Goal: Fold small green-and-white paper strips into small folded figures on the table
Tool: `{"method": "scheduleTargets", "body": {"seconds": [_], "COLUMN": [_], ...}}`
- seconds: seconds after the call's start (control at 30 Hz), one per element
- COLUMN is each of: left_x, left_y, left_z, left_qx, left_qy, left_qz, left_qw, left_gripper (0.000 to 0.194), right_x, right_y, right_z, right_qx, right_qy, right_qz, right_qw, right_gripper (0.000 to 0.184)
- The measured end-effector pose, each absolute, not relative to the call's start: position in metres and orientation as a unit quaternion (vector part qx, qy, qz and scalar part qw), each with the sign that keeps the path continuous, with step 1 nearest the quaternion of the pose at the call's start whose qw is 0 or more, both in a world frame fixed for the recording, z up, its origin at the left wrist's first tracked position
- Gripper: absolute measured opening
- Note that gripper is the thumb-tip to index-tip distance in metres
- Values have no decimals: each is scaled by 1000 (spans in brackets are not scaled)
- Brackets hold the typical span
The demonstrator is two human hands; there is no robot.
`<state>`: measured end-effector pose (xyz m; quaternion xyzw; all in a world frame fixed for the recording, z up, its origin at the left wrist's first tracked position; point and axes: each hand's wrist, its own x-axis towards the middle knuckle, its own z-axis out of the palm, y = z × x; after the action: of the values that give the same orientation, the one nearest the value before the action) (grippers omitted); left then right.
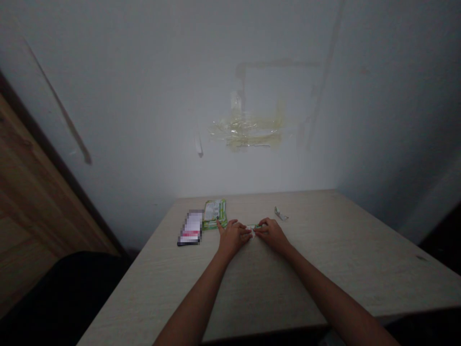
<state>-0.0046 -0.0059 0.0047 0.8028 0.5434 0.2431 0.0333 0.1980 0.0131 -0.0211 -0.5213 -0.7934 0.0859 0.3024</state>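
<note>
A small green and white wrapper (253, 228) lies on the table between my two hands, mostly covered by fingers. My left hand (234, 236) rests palm down with its fingers stretched towards the wrapper's left end and its thumb spread out to the left. From the other side, my right hand (272, 234) has its fingers and thumb brought together on the wrapper's right end. Just beyond my left thumb lies a flat green and white packet (215, 211) with printed text.
A phone (190, 229) with a lit, blurred screen lies left of the packet. A small crumpled wrapper piece (280, 214) sits beyond my right hand. The pale wooden table (317, 245) meets a wall (144, 120) with tape (248, 132). A dark shape (68, 288) stands at left.
</note>
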Motion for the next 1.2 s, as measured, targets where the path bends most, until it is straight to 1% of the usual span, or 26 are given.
{"method": "scheduleTargets", "body": {"seconds": [0.33,0.77,1.0,1.2], "left_x": [-5,-6,-6,-3], "left_y": [-5,-5,-4,-7], "left_z": [3,4,1,7], "left_qx": [803,807,814,829], "left_qy": [542,547,526,507], "left_qz": [244,221,246,233], "left_qw": [37,32,13,-39], "left_gripper": [17,29,22,20], "right_x": [198,199,198,198], "right_y": [16,16,16,16], "right_z": [-24,-27,-27,-27], "right_qx": [-519,-505,-495,-494], "right_qy": [-792,-790,-795,-792], "right_qz": [80,67,62,73], "right_qw": [311,341,345,351], "right_gripper": [15,12,12,15]}}
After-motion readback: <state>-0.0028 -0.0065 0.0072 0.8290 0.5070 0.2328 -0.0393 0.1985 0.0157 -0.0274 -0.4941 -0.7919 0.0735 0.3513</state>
